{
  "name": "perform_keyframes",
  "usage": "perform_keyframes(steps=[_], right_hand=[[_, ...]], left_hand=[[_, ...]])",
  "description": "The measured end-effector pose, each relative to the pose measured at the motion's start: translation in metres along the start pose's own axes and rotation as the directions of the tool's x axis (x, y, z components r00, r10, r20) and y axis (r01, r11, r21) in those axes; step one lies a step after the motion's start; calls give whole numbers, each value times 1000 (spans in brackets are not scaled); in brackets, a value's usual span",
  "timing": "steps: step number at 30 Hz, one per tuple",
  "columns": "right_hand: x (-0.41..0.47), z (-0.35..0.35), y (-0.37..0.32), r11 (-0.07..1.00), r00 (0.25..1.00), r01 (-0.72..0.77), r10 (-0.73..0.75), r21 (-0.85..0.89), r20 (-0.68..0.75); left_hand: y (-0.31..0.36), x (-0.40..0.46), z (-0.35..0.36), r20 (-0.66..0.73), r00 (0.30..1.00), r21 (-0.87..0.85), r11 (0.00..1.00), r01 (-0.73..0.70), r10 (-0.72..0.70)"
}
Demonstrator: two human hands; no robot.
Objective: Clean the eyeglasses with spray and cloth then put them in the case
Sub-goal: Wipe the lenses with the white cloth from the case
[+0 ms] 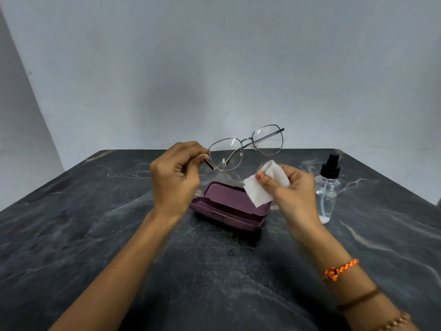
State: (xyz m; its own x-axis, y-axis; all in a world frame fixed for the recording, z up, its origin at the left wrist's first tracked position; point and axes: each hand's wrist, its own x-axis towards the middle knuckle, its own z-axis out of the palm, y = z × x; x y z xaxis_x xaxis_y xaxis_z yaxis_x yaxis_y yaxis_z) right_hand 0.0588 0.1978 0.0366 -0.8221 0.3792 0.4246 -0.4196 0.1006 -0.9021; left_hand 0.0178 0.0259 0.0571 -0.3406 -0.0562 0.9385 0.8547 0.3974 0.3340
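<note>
The purple case point(226, 206) lies open on the dark marbled table point(71, 223), and serves as the landmark here. Above and behind the case, the eyeglasses point(245, 146) are held in the air, tilted, with their temples folded behind the lenses. The left hand point(175, 173), just left of the case and partly covering its left end, has its fingers curled and pinches the frame at its left corner. The right hand point(293, 189), above the case's right end, grips a white cloth point(259, 187) between thumb and curled fingers; the cloth hangs in front of the case's lid and hides part of it. The hands are apart, and the cloth does not touch the lenses. Right of the case, beyond the right hand, a clear spray bottle point(327, 192) with a black nozzle stands upright on the table. An orange braided band point(340, 269) circles the right wrist.
</note>
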Motion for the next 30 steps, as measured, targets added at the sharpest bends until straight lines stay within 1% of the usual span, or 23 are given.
perform_keyframes(steps=[2, 3, 4, 6, 8, 10, 13, 15, 17, 19, 22, 25, 30], right_hand=[[3, -4, 6, 997, 998, -6, 1, -80, -66], [5, -6, 9, 989, 994, 12, -27, -151, -104], [7, -8, 10, 969, 988, 38, -73, -246, -133], [9, -12, 13, 886, 969, 100, -190, -454, -156], [10, -15, 16, 802, 954, 162, -275, -576, -114], [10, -17, 18, 737, 955, 187, -292, -650, -57], [12, -22, 20, 617, 952, 253, -296, -745, 78], [13, -25, 19, 541, 948, 282, -282, -792, 145], [13, -28, 20, 501, 951, 291, -245, -815, 189], [14, -31, 20, 511, 963, 269, -171, -817, 211], [16, -34, 23, 553, 968, 230, -40, -801, 249], [19, -36, 24, 587, 962, 204, 26, -783, 271], [18, -39, 30, 526, 959, 177, 97, -832, 265]], left_hand=[[-2, -1, 0, 5, 1000, 9, 1000, 4, -4], [-3, -1, 1, 2, 1000, 14, 1000, 9, -9], [-4, 0, 0, -7, 1000, 18, 1000, 17, -17], [-5, 0, -1, -23, 999, 15, 999, 42, -42], [-7, 0, -1, -35, 998, 27, 998, 51, -50], [-8, -2, 0, -35, 998, 31, 998, 53, -52], [-12, -5, 1, -40, 998, 34, 998, 59, -57], [-14, -6, 1, -43, 998, 37, 998, 54, -53], [-16, -5, 1, -44, 998, 37, 998, 53, -51], [-18, -5, 1, -42, 998, 41, 998, 52, -50], [-21, -6, 1, -36, 998, 51, 998, 46, -44], [-23, -6, 0, -43, 997, 46, 997, 59, -57], [-25, -6, 1, -47, 998, 45, 998, 52, -49]])
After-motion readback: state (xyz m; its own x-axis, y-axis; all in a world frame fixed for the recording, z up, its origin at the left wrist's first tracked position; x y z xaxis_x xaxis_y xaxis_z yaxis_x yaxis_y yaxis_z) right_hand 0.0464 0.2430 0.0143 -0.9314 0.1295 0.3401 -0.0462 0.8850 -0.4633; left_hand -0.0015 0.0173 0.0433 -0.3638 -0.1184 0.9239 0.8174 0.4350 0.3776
